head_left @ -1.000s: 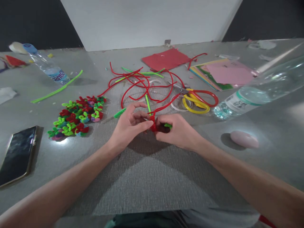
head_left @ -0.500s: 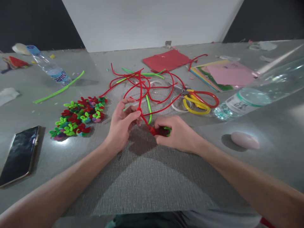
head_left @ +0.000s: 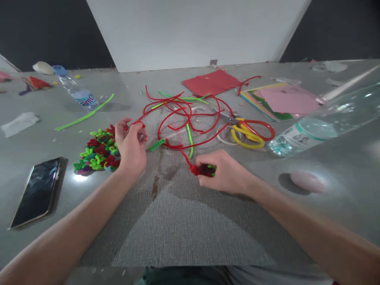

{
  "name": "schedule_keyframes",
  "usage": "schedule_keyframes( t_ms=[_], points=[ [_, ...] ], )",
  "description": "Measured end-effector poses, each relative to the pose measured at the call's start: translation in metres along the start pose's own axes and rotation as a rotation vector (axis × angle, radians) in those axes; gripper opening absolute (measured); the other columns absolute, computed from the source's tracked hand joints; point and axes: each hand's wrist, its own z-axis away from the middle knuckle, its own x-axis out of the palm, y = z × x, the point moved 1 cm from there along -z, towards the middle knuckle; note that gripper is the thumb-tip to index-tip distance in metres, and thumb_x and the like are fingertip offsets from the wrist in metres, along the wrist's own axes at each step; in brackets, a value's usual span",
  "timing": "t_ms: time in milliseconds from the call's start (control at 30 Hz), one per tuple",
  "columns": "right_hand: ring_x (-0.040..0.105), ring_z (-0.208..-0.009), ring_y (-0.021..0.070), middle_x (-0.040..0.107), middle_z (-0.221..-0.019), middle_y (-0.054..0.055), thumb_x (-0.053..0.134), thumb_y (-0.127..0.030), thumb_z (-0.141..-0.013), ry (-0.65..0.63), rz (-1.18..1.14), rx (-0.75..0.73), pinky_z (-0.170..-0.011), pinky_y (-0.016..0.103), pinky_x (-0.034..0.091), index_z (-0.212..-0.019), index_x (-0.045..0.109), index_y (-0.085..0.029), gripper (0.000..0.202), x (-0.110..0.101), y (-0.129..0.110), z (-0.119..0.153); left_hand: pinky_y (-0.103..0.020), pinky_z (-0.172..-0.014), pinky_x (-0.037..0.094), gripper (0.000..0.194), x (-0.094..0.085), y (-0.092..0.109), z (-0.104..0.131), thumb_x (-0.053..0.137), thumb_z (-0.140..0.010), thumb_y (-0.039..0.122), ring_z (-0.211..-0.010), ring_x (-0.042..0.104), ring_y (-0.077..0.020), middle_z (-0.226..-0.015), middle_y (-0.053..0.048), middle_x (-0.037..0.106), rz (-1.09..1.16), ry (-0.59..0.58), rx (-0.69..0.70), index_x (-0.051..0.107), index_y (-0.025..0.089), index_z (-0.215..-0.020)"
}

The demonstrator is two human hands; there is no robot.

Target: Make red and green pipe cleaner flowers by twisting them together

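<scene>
Two hands: left [head_left: 130, 144] pinches red pipe cleaner [head_left: 178, 145]; right [head_left: 225, 172] clutches red-green flower [head_left: 203, 170]; bottle [head_left: 320, 118] holds water.

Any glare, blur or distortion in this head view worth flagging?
Head view: glare spot on the table beside the pile of pipe-cleaner flowers; phone screen reflective; wide-angle warping stretches the near water bottle; left hand slightly motion-blurred; hands cast soft shadows on the grey mat.
</scene>
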Motion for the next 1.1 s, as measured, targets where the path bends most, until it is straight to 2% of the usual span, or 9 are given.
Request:
schedule_keyframes(
  t_ms=[133, 267, 400, 500, 600, 700, 900, 1000, 1100],
  points=[
    [0.044, -0.059, 0.0102, 0.055, -0.063, -0.006, 0.064, -0.01, -0.076, 0.042, -0.034, -0.027, -0.062, 0.026, 0.035, -0.071, 0.058, -0.021, 0.013, 0.0, 0.002, -0.001, -0.026, -0.054, 0.036, 0.035, 0.0, 0.003, 0.003, 0.067, -0.076, 0.014, -0.055, 0.05, -0.0114, -0.075, 0.007, 0.06, -0.187, -0.057, 0.132, 0.052, 0.029, -0.103],
    [0.049, -0.064, 0.012, 0.056, -0.068, -0.004, 0.063, -0.013, -0.08, 0.141, -0.093, 0.017, -0.064, 0.027, 0.038, -0.074, 0.057, -0.021, 0.012, -0.001, 0.003, -0.002, -0.032, -0.072, 0.043, 0.041, 0.011, 0.004, 0.029, 0.068, -0.073, 0.01, -0.066, 0.058, -0.0165, -0.076, 0.004, 0.067, -0.804, -0.6, 0.356, 0.061, 0.026, -0.11],
    [0.047, -0.066, 0.0128, 0.056, -0.07, -0.003, 0.063, -0.019, -0.085, 0.216, -0.195, 0.083, -0.063, 0.028, 0.036, -0.076, 0.06, -0.021, 0.01, -0.003, 0.004, -0.004, -0.042, -0.088, 0.046, 0.05, 0.015, 0.005, 0.044, 0.072, -0.069, 0.008, -0.067, 0.059, -0.0208, -0.074, 0.003, 0.065, -1.094, -0.75, 0.515, 0.066, 0.025, -0.115],
    [0.047, -0.068, 0.013, 0.056, -0.071, -0.003, 0.066, -0.024, -0.089, 0.26, -0.285, 0.131, -0.065, 0.029, 0.036, -0.076, 0.061, -0.021, 0.015, -0.005, 0.005, -0.005, -0.044, -0.092, 0.047, 0.043, 0.017, 0.015, 0.052, 0.067, -0.077, 0.01, -0.094, 0.067, -0.0265, -0.112, -0.009, 0.072, -1.019, -0.781, 0.582, 0.066, 0.022, -0.118],
    [0.054, -0.073, 0.0144, 0.064, -0.08, -0.001, 0.071, -0.031, -0.09, 0.288, -0.426, 0.177, -0.068, 0.029, 0.042, -0.084, 0.066, -0.021, 0.013, -0.003, 0.008, -0.007, -0.031, -0.068, 0.051, 0.04, 0.02, 0.02, 0.065, 0.065, -0.093, 0.024, -0.068, 0.063, -0.0171, -0.091, -0.002, 0.072, -0.795, -0.942, 0.316, 0.057, 0.023, -0.133],
    [0.062, -0.085, 0.0161, 0.069, -0.095, 0.002, 0.074, -0.033, -0.091, 0.252, -0.641, 0.195, -0.076, 0.03, 0.051, -0.094, 0.071, -0.021, 0.013, 0.002, 0.01, -0.009, -0.027, -0.062, 0.053, 0.064, 0.021, 0.014, 0.075, 0.084, -0.085, 0.03, -0.062, 0.065, -0.0141, -0.093, 0.0, 0.074, -0.691, -0.978, 0.193, 0.051, 0.026, -0.14],
    [0.068, -0.095, 0.0173, 0.071, -0.102, 0.003, 0.081, -0.034, -0.087, 0.217, -0.84, 0.231, -0.092, 0.034, 0.059, -0.094, 0.076, -0.022, 0.015, 0.006, 0.017, -0.009, -0.021, -0.055, 0.055, 0.016, 0.019, 0.0, 0.069, 0.066, -0.096, 0.018, -0.061, 0.068, -0.0122, -0.079, 0.002, 0.068, -0.467, -0.939, 0.01, 0.065, 0.023, -0.111],
    [0.068, -0.093, 0.0173, 0.074, -0.102, 0.003, 0.084, -0.031, -0.083, 0.229, -0.821, 0.225, -0.089, 0.033, 0.059, -0.095, 0.079, -0.022, 0.015, 0.004, 0.019, -0.009, -0.021, -0.059, 0.054, 0.01, 0.018, 0.003, 0.066, 0.061, -0.096, 0.012, -0.063, 0.065, -0.0105, -0.078, 0.002, 0.067, -0.554, -0.936, 0.14, 0.067, 0.02, -0.098],
    [0.069, -0.092, 0.0171, 0.076, -0.1, 0.002, 0.089, -0.028, -0.079, 0.255, -0.805, 0.224, -0.088, 0.032, 0.057, -0.095, 0.081, -0.022, 0.019, 0.005, 0.02, -0.009, -0.027, -0.072, 0.054, 0.016, 0.019, 0.007, 0.07, 0.071, -0.092, 0.016, -0.082, 0.066, -0.0152, -0.097, -0.003, 0.07, -0.75, -0.997, 0.462, 0.07, 0.019, -0.108]
  ],
)
